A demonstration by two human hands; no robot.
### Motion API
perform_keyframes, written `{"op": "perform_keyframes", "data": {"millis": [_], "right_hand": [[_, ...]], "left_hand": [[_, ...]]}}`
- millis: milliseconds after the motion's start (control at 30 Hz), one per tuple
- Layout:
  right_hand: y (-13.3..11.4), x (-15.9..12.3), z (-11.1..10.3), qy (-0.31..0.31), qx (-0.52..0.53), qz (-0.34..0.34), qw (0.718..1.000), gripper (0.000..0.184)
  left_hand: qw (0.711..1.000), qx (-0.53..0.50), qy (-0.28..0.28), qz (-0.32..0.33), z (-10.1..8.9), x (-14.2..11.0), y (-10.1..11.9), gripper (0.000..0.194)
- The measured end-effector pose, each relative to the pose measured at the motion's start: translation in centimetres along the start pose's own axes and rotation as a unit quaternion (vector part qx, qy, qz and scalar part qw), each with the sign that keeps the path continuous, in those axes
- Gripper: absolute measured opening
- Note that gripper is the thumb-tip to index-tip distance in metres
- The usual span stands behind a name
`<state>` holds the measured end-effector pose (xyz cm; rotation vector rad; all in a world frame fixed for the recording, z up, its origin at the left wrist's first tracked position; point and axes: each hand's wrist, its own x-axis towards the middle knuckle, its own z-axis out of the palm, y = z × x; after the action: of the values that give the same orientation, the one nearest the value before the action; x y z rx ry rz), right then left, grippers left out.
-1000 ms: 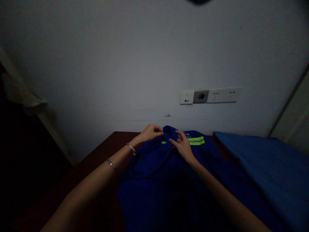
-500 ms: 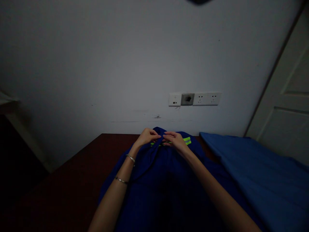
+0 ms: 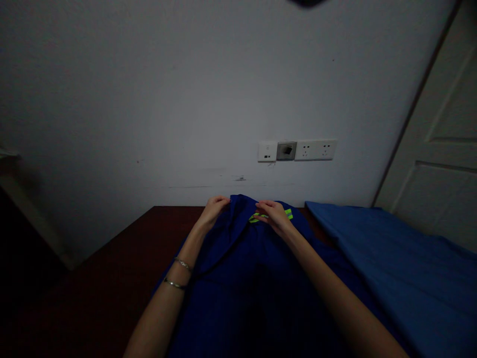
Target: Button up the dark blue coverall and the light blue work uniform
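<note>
A dark blue work jacket (image 3: 219, 293) with yellow-green reflective strips (image 3: 289, 214) lies spread on a dark red tabletop (image 3: 122, 258). At its far end, my left hand (image 3: 214, 209) pinches the raised edge of the cloth between thumb and fingers. Two silvery bracelets circle that forearm. Close to the reflective strip, my right hand (image 3: 275, 217) hovers over the jacket with its fingers apart, pointing left. No cloth shows clearly between its fingers. Much of the near part of the jacket is in deep shadow.
Lighter blue cloth (image 3: 387, 253) lies flat on the right. Behind the table rises a pale wall (image 3: 179, 109) with a row of sockets and switches (image 3: 315, 150). A panelled door (image 3: 443, 149) stands at right, and dark furniture (image 3: 22, 238) at far left.
My left hand has moved left, away from my right hand, drawing the jacket's edge with it. My right hand stays near the strip. The view has shifted slightly.
</note>
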<state>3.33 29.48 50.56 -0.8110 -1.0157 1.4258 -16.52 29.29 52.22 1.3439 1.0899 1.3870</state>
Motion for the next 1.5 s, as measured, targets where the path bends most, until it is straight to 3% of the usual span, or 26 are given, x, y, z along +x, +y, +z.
{"op": "perform_keyframes", "data": {"millis": [67,167,333,533,700,800,900,1067,1200,1500], "right_hand": [[0.1,0.1,-0.1,0.008,0.009,-0.009,1.000,0.008],[0.1,0.3,-0.1,0.030,-0.021,-0.030,0.999,0.008],[0.0,0.2,0.2,0.025,-0.094,-0.080,0.992,0.011],[0.0,-0.5,0.7,0.000,-0.150,-0.175,0.973,0.016],[0.4,-0.7,0.8,-0.055,-0.209,-0.211,0.953,0.016],[0.8,-0.5,0.7,-0.070,-0.211,-0.201,0.954,0.017],[1.1,-0.1,0.7,-0.052,-0.188,-0.182,0.964,0.019],[1.3,0.2,0.4,-0.026,-0.133,-0.141,0.981,0.026],[1.5,0.3,0.5,-0.021,-0.115,-0.142,0.983,0.031],[2.4,0.7,0.1,-0.038,-0.141,-0.179,0.973,0.028]], "left_hand": [[0.995,-0.085,0.042,-0.036,-0.8,0.1,0.0,0.009],[0.988,-0.126,0.064,-0.058,-1.3,0.1,0.1,0.008],[0.998,0.002,0.061,0.001,-0.6,-0.1,0.1,0.014],[0.961,0.227,-0.118,0.106,1.2,-1.2,0.6,0.017],[0.935,0.286,-0.147,0.153,2.3,-1.6,0.4,0.015],[0.942,0.266,-0.133,0.152,2.7,-1.5,-0.1,0.014],[0.961,0.215,-0.132,0.110,2.8,-1.3,-0.4,0.010],[0.984,0.111,-0.132,0.043,2.5,-1.1,-0.9,0.025],[0.992,0.055,-0.110,0.022,2.6,-1.0,-1.4,0.026],[0.997,0.063,-0.040,-0.003,3.4,-0.9,-2.3,0.027]]}}
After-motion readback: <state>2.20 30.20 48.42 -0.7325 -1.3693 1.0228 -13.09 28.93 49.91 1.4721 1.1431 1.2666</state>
